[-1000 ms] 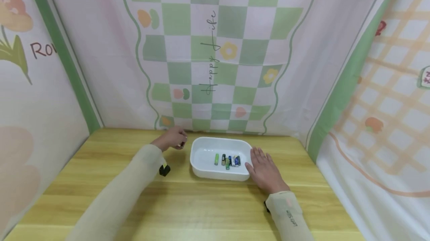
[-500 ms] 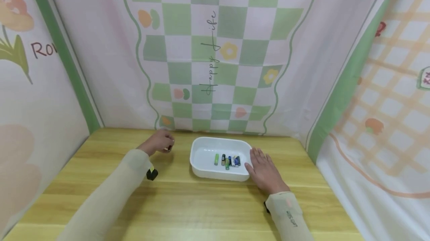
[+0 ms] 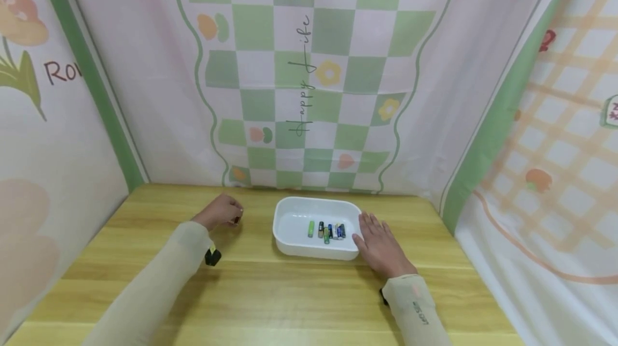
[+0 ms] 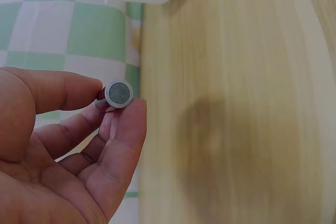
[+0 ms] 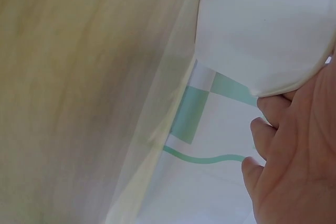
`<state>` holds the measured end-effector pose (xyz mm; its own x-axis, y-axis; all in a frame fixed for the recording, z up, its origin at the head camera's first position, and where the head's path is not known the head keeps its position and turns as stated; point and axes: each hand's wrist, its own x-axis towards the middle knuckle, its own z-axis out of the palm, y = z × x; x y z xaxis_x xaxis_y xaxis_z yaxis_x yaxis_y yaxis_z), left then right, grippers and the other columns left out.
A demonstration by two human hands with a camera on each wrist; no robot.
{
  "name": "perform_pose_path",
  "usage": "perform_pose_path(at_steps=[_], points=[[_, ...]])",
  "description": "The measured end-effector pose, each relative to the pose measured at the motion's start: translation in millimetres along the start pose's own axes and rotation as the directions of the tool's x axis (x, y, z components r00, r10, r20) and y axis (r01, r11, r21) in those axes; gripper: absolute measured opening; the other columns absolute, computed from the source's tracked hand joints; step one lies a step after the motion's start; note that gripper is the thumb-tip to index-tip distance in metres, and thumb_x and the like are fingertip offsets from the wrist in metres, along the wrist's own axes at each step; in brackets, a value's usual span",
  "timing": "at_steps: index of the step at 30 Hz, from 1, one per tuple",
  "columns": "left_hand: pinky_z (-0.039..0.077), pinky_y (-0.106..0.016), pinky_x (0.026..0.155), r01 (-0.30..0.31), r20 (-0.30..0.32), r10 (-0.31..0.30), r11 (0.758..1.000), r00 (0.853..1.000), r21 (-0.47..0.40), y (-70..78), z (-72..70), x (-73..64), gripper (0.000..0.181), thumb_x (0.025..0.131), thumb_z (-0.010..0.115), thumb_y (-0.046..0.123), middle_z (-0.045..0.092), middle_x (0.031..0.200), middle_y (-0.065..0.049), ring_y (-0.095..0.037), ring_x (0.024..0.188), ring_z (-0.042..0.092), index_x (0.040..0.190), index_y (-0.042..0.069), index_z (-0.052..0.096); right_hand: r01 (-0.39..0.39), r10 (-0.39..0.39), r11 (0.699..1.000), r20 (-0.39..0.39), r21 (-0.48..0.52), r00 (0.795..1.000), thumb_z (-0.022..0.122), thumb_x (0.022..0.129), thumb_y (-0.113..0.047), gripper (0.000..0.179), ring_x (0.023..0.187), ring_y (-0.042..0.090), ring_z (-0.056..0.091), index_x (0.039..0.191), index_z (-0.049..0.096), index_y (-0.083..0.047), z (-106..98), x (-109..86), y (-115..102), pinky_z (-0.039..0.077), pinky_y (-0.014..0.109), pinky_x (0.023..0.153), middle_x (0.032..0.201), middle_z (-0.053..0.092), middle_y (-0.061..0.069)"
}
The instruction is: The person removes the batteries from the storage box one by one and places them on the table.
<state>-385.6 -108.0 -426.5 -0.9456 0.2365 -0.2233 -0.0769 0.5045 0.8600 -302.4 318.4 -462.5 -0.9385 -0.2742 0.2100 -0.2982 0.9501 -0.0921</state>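
The left hand (image 3: 222, 212) is pinching a battery (image 4: 119, 94), its thumb and a finger clamping the sides while the remaining fingers are curling loosely behind. The battery is facing the left wrist camera with a flat grey end ringed in paler silver, and is hovering over the table (image 3: 299, 297), to the left of the white tray (image 3: 314, 252) and apart from it. The right hand (image 3: 383, 249) is resting against the tray's right end, its fingers lying straight along the edge and its thumb standing apart from them. Inside the tray, a green battery (image 3: 311, 229) is lying near the middle, while several other batteries (image 3: 336, 232) are clustering toward the right. Behind the table, a green-and-white checked curtain (image 3: 328, 56) is hanging.
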Motion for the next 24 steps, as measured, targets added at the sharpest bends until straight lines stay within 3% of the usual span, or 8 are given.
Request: perform_pose_path(at_steps=[8, 24], points=[[0.054, -0.031, 0.061, 0.023, -0.032, -0.022, 0.999, 0.999, 0.037, -20.4, 4.4, 6.6, 0.023, 0.080, 0.055, 0.003, 0.059, 0.084, -0.014, -0.023, 0.072, 0.058, 0.101, -0.006, 0.057, -0.002, 0.002, 1.000, 0.012, 0.010, 1.000, 0.018, 0.093, -0.051, 0.067, 0.133, 0.025, 0.004, 0.141, 0.013, -0.005, 0.1, -1.0, 2.4, 0.006, 0.046, 0.108, 0.147, 0.009, 0.008], [0.054, -0.031, 0.056, 0.029, -0.040, -0.028, 1.000, 0.999, 0.011, -28.7, 17.4, 9.5, 0.020, 0.076, 0.058, 0.000, 0.061, 0.077, -0.014, -0.023, 0.065, 0.059, 0.095, -0.006, 0.058, -0.007, 0.007, 1.000, 0.002, 0.030, 1.000, 0.022, 0.094, -0.050, 0.066, 0.133, 0.028, 0.007, 0.141, 0.014, -0.005, -1.9, 0.0, -1.6, 0.006, 0.047, 0.107, 0.147, 0.010, 0.008]])
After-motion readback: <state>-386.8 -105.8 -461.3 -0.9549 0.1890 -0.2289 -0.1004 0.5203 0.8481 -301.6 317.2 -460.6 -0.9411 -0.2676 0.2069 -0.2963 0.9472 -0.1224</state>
